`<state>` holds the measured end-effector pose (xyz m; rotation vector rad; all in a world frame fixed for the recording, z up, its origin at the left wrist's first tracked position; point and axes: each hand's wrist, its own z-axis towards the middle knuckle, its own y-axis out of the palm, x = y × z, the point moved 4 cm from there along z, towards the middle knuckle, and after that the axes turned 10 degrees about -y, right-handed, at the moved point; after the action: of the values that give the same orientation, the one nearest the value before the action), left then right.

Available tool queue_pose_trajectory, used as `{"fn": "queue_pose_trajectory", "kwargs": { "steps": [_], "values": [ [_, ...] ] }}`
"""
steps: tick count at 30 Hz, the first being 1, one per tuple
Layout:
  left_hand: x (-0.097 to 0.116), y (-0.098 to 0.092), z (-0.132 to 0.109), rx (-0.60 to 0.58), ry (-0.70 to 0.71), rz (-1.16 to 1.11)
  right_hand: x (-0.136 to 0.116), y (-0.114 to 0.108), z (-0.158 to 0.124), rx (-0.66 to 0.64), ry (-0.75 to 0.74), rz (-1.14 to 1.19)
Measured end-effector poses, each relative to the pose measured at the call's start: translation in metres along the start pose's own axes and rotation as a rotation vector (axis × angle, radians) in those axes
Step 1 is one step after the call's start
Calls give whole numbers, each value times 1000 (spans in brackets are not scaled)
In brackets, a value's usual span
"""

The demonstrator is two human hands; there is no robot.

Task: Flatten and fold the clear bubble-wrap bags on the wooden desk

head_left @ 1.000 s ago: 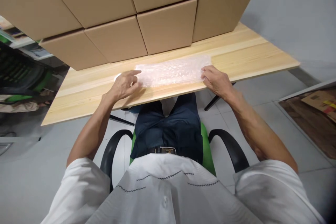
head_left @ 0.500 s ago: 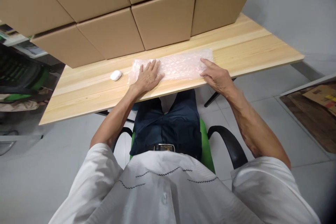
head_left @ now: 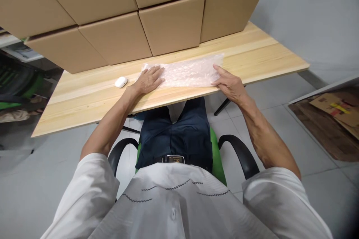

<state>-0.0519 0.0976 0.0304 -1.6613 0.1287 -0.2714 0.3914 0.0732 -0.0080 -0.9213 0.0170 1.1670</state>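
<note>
1. A clear, faintly pink, crinkled plastic piece (head_left: 186,74) lies flat on the wooden worktop (head_left: 275,53), near its front edge and in front of the seated person; it stretches sideways between the two hands.
2. The left hand (head_left: 149,80) rests palm down over the left end of the plastic; its grip is wide, the fingers extended and pointing away from the body.
3. The right hand (head_left: 230,85) is at the right end of the plastic; thumb and forefinger stand apart at the sheet, the other fingers tucked out of sight; whether this grip pinches the plastic, I cannot tell.
4. A small, white, rounded case (head_left: 121,82) sits on the worktop to the left of the left hand, near it but not touching.
5. Brown cardboard boxes (head_left: 172,25) stand stacked along the far side of the worktop, just beyond the plastic; the front faces are plain.
6. The person sits on a green chair (head_left: 218,158) with black armrests (head_left: 242,153); the shirt (head_left: 157,214) is white, the trousers (head_left: 190,134) dark blue.
</note>
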Motion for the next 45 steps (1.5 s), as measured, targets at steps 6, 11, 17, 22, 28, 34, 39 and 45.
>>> {"fn": "queue_pose_trajectory", "kwargs": {
  "steps": [6,11,17,22,28,34,39,45],
  "values": [
    [-6,0,2,0,42,-28,-2,-11,-8,26,-21,35],
    [-12,-4,7,27,69,-16,-10,-12,-19,108,15,41],
    [-16,-11,11,9,68,30,-12,-1,-28,97,-1,-100],
    [-16,-10,17,46,30,46,-14,2,-23,7,-68,-186],
    [-6,-13,14,263,-38,-25,-17,5,-23,-8,-78,-220],
    [72,-4,-20,248,68,-40,-17,7,-29,25,-122,-271],
    [136,32,-25,137,195,-18,-13,6,-33,81,-193,-275],
    [126,46,-5,53,94,-85,-9,5,-36,90,-207,-245]
  ]
}}
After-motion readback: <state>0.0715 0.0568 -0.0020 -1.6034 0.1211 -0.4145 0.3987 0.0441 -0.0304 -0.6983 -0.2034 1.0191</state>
